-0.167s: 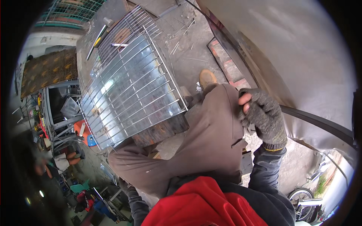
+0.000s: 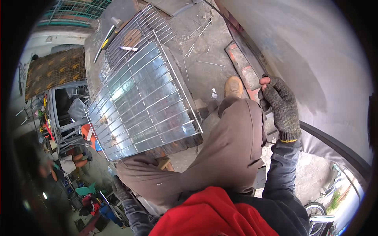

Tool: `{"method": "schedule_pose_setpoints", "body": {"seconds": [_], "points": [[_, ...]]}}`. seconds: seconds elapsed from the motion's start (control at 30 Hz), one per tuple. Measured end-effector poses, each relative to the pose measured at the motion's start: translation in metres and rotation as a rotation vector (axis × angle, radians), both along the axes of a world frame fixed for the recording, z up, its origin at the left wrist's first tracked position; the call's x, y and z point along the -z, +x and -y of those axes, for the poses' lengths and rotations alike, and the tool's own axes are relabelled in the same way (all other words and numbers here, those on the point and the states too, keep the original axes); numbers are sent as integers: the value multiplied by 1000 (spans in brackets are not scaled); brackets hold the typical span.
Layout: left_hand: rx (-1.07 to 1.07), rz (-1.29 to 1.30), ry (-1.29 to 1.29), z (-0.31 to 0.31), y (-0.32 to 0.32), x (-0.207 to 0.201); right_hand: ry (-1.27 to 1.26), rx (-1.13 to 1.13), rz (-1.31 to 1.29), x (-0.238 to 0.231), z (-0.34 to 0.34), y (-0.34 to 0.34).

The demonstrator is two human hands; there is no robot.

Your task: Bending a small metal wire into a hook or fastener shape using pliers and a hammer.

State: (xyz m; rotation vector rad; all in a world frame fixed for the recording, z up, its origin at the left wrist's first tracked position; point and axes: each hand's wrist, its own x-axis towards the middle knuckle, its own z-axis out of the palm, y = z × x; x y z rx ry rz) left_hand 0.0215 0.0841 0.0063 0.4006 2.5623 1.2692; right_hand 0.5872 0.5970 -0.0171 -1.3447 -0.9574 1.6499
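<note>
My right hand [image 2: 280,108], in a grey knitted fingerless-tipped glove, is raised beside my right knee. Its bare thumb and fingertips are pressed together; anything between them is too small or hidden to make out. It is close to a large grey sheet [image 2: 307,59] with a dark edge. Low beside my left thigh is my gloved left hand [image 2: 120,188], dim and partly covered, its fingers unclear. A wire grille [image 2: 143,100] of thin metal rods lies in front of me over a shiny metal sheet [image 2: 153,84], clear of both hands.
Beyond the grille lie a hammer [image 2: 106,41], a marker pen [image 2: 128,48] and a brown disc [image 2: 132,38]. Loose rods [image 2: 210,63] are scattered on the concrete floor. Another person [image 2: 71,162] is at far left among tools. A dark bar [image 2: 334,143] curves along the right.
My right hand has moved forward and slightly right, fingertips still together. My left hand shows a little more beside my thigh. The whole view has shifted slightly.
</note>
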Motion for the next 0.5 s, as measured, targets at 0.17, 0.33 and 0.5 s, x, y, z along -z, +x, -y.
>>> {"method": "schedule_pose_setpoints", "body": {"seconds": [0.17, 0.33, 0.5], "points": [[83, 280, 316, -82, 25, -23, -38, -159, -5, 90, -61, -32], [-34, -160, -142, -113, 45, -28, -10, -393, 353, 179, -123, -85], [-4, -264, -198, -120, 61, -32, 446, -900, 885, 253, -196, -178]]}}
